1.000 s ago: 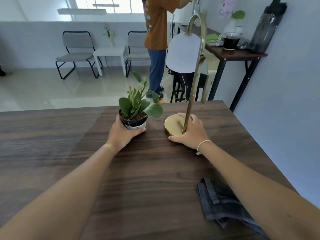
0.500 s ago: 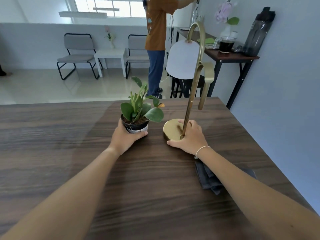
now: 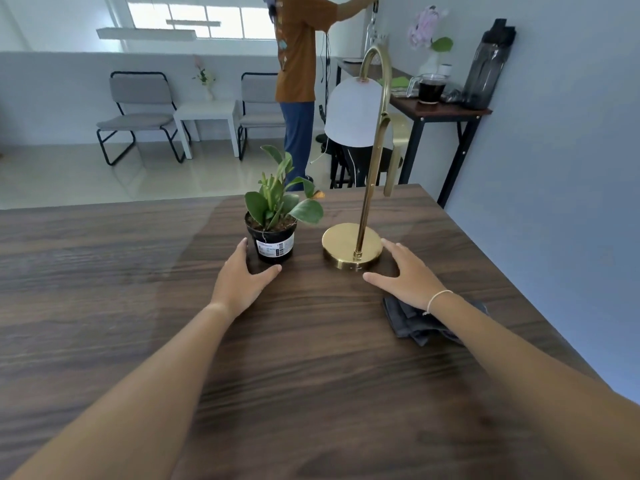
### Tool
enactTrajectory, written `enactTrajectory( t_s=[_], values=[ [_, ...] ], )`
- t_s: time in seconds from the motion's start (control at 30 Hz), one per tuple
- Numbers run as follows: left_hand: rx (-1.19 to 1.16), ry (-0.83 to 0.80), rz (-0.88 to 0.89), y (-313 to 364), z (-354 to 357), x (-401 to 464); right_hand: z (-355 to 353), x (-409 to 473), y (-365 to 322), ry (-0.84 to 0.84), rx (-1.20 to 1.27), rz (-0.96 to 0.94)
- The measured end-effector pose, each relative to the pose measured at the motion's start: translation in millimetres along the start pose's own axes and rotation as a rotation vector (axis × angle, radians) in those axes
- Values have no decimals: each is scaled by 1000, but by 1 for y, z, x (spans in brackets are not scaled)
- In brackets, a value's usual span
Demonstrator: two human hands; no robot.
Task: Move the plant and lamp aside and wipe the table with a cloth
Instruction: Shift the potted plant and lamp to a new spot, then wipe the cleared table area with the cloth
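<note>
A small green plant in a black pot (image 3: 274, 233) stands near the far edge of the dark wooden table (image 3: 104, 289). To its right stands a brass lamp (image 3: 353, 244) with a round base, a curved stem and a white shade. My left hand (image 3: 242, 282) lies open just in front of the pot, fingers apart, holding nothing. My right hand (image 3: 405, 275) is open beside the lamp base, apart from it. A folded dark grey cloth (image 3: 412, 320) lies on the table, partly under my right wrist.
The table's right edge runs along a blue-grey wall. Beyond the far edge a person in an orange shirt (image 3: 298, 64) stands by a side table (image 3: 440, 109) with a jug and a dark bottle. Two grey chairs (image 3: 138, 112) and a white low table stand further back.
Both hands have let go: the left has come off the pot and the right off the lamp base, and both have drawn back a little towards me.
</note>
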State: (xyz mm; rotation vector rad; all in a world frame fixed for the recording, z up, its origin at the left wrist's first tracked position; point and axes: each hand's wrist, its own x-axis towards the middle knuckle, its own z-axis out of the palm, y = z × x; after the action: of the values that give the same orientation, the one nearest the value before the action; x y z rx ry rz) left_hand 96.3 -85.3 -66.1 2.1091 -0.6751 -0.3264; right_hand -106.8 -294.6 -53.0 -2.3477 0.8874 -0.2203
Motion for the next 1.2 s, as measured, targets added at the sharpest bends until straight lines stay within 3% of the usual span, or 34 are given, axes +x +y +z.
enactTrajectory(
  t_s=[0.1,0.4,0.53,0.6,0.73,0.8,0.87,0.97,1.03,1.1,1.2],
  values=[
    [97,-16,30,-3,2,-7,-8,-19,1,-6,-25,-15],
    [460,-80,190,-3,0,-55,-11,-74,15,-64,-462,-106],
    [620,-62,138,-10,-5,-87,4,-83,17,26,-584,-84],
    [657,-52,100,-11,-6,-103,18,-95,-4,-39,-549,-71],
    [649,-67,72,-13,-10,-130,56,-173,-42,-222,-461,-511],
    [654,-74,75,-15,-13,-141,49,-190,-27,-256,-407,-619],
    [682,-85,73,-17,-14,-151,25,-172,8,-128,-415,-509],
    [728,-95,76,-19,-13,-161,-26,-132,68,57,-507,4],
    [742,-100,84,-19,-13,-165,-34,-125,75,116,-509,223],
    [738,-101,93,-19,-13,-169,-12,-130,48,162,-479,227],
    [735,-125,113,-18,-16,-172,49,-169,-21,78,-471,-61]
  ],
)
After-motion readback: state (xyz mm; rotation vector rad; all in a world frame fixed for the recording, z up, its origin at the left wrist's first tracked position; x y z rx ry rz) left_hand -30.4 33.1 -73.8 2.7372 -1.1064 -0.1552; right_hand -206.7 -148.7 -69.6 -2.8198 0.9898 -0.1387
